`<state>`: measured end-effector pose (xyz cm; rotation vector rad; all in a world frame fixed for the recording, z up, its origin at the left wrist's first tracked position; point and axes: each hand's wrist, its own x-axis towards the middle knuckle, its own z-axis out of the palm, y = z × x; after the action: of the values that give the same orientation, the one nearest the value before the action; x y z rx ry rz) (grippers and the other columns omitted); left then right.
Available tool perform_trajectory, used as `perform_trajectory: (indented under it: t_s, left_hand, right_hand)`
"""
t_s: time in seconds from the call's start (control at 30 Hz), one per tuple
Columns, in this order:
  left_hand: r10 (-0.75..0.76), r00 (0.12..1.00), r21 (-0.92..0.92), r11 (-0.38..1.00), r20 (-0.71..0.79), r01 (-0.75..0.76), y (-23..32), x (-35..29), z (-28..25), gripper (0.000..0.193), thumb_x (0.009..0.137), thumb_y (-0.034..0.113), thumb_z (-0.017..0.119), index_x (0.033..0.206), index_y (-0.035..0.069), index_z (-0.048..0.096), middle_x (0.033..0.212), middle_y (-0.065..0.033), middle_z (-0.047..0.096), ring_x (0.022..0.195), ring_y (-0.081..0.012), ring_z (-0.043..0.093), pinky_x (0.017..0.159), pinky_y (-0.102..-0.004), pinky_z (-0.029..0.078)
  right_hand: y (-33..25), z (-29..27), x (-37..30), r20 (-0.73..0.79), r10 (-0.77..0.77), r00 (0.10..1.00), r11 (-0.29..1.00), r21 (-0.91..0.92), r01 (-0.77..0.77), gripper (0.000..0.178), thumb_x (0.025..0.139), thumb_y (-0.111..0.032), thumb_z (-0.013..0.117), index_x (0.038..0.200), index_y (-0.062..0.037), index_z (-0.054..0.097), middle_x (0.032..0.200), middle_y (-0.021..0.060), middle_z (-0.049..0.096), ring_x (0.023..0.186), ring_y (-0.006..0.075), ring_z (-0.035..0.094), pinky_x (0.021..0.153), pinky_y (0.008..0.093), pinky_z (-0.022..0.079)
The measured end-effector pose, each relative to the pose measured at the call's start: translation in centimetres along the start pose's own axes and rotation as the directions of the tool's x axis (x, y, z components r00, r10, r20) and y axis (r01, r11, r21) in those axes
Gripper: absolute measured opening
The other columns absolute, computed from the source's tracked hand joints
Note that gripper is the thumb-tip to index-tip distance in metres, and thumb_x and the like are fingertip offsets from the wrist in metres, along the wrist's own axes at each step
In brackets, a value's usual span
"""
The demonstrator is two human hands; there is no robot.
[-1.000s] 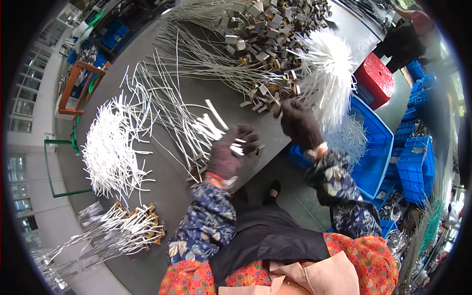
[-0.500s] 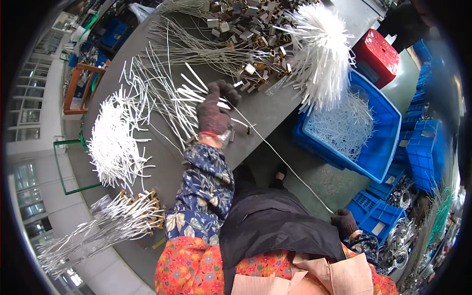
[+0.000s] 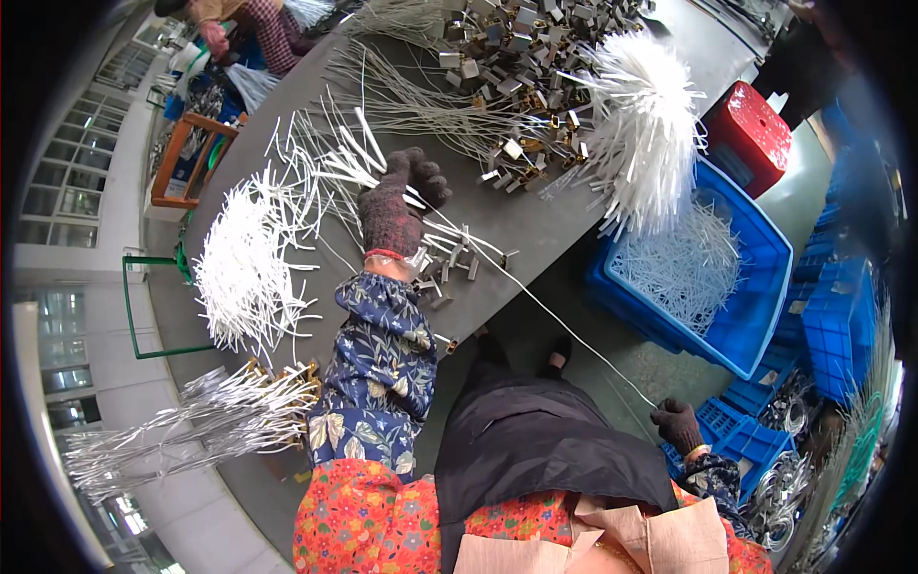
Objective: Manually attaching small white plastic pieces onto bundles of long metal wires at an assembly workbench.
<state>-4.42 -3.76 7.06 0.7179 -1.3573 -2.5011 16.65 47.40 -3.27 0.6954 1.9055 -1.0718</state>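
Note:
My left hand (image 3: 396,206), in a dark knitted glove, is closed around several thick white tubes (image 3: 368,143) above the grey table. A thin white wire (image 3: 521,284) runs from this hand, past the table edge, down to my right hand (image 3: 677,426). The gloved fingers of my right hand pinch its far end, low on the right beside my apron. Small metal pieces (image 3: 445,273) lie next to my left wrist. Loose thin wires (image 3: 411,105) spread on the table beyond the left hand, leading to a heap of small metal blocks (image 3: 521,57).
White tube piles lie at the left (image 3: 244,273) and far right (image 3: 645,124) of the table. A wire bundle (image 3: 191,421) overhangs the near left edge. Right of the table stand a blue bin (image 3: 755,316), a red stool (image 3: 751,139) and blue crates (image 3: 837,325). Another person (image 3: 273,33) is at upper left.
The view has shifted, and another person shows at upper left. My left hand sits further left over the table, uncovering metal pieces by its wrist. The wire stays stretched between my hands.

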Motion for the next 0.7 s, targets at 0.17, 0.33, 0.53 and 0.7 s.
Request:
perform_trajectory:
  t_s: [0.17,0.33,0.53,0.7]
  left_hand:
    - [-0.165,0.967,0.063,0.986,0.193,0.156,-3.0,-4.4,0.7,0.046,0.094,0.040,0.059,0.118,0.001,0.056,0.081,-0.0073,0.063,0.069,-0.0174,0.062,0.063,-0.0331,0.053]
    - [-0.314,0.926,0.322,0.916,0.209,0.238,-6.9,-9.3,1.7,0.047,0.094,0.043,0.058,0.117,0.002,0.058,0.083,-0.0085,0.066,0.074,-0.0195,0.066,0.071,-0.0345,0.055]
    - [-0.255,0.964,-0.419,0.869,0.074,0.262,-3.1,-7.6,-5.2,0.028,0.094,0.029,0.062,0.111,0.007,0.062,0.091,-0.0043,0.066,0.086,-0.0177,0.066,0.075,-0.0351,0.059]
    - [0.293,0.951,0.620,0.729,0.100,-0.289,-0.3,-7.1,-7.0,0.016,0.097,0.013,0.054,0.103,0.004,0.066,0.085,-0.0051,0.066,0.075,-0.0140,0.064,0.068,-0.0295,0.054]
  right_hand:
    - [-3.1,1.5,0.6,0.159,0.027,0.987,0.993,0.113,-0.045,0.014,0.078,-0.010,0.071,0.077,-0.0053,0.058,0.065,-0.0019,0.050,0.055,0.0092,0.048,0.048,0.0259,0.037]
    - [-13.4,9.5,2.5,0.319,-0.375,0.871,0.898,0.358,0.256,0.011,0.086,-0.018,0.065,0.088,-0.0072,0.061,0.072,-0.0013,0.055,0.060,0.0078,0.051,0.051,0.0256,0.041]
    - [-20.3,11.9,0.5,0.468,-0.492,0.734,0.867,0.192,0.460,0.011,0.088,-0.017,0.060,0.087,-0.0064,0.059,0.073,-0.0005,0.055,0.062,0.0077,0.050,0.051,0.0241,0.040]
    - [-22.3,14.5,0.9,0.429,-0.512,0.744,0.854,0.163,0.493,0.015,0.088,-0.018,0.059,0.097,-0.0051,0.060,0.080,0.0008,0.056,0.074,0.0112,0.055,0.059,0.0263,0.044]
